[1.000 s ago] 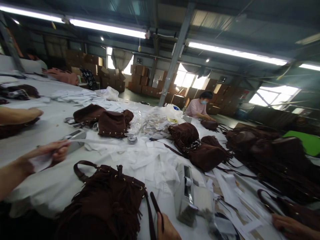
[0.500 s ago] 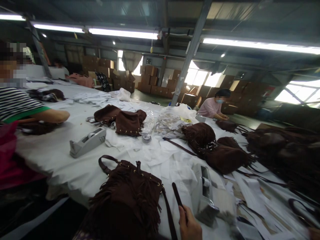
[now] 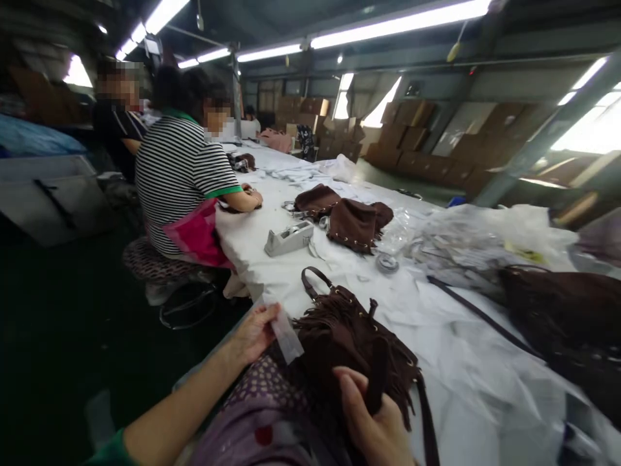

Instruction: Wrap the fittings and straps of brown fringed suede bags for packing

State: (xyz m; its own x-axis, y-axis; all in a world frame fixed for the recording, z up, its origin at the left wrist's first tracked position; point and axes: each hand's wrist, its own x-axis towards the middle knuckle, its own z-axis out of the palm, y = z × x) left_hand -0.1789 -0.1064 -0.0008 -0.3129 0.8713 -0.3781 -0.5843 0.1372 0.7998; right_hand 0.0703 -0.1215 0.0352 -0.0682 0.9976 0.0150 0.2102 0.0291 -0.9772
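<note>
A white-covered tabletop (image 3: pixel 247 233) stretches away from the person, scraps and plastic heaped at its right. A co-worker in a striped shirt (image 3: pixel 172 181) sits along its left edge, arms resting on it. The dark brown fringed bag (image 3: pixel 339 330) lies at the near edge, beside the person's purple patterned clothing, its handle and eyelets pointing away. Beyond it lie more brown bags (image 3: pixel 352 223), with a grey tape dispenser (image 3: pixel 290 237) just to their left. The right hand (image 3: pixel 373 421) has its fingers clenched around a dark strap (image 3: pixel 377 375) over the bag. The left hand (image 3: pixel 257 330) pinches a translucent strip (image 3: pixel 287 336) between its fingers, the strip hanging down beside the bag's fringe. A small roll (image 3: pixel 387 263) sits near the brown bags.
</note>
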